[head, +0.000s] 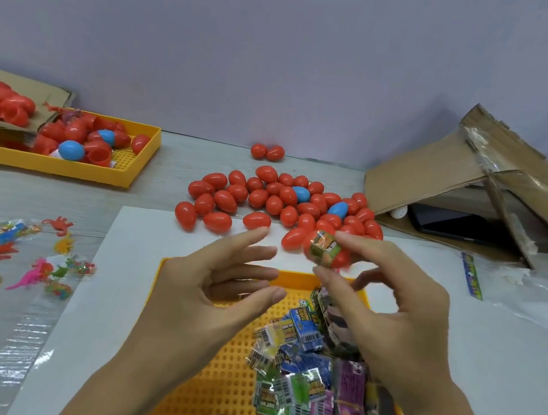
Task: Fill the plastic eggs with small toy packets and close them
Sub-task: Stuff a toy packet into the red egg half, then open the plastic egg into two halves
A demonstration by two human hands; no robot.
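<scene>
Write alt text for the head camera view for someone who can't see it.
A person's right hand pinches a small green folded toy packet against a red plastic egg half, while the open left hand hovers beside it above a yellow perforated tray of packets. Behind lies a pile of closed red and blue plastic eggs.

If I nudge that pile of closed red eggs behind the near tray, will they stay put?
Probably not. The closed red eggs are smooth, rounded and glossy, lying loose on the flat table, so a push would likely scatter them rolling. Two eggs already sit apart near the wall. They look like thin hollow plastic, so probably light.
</scene>
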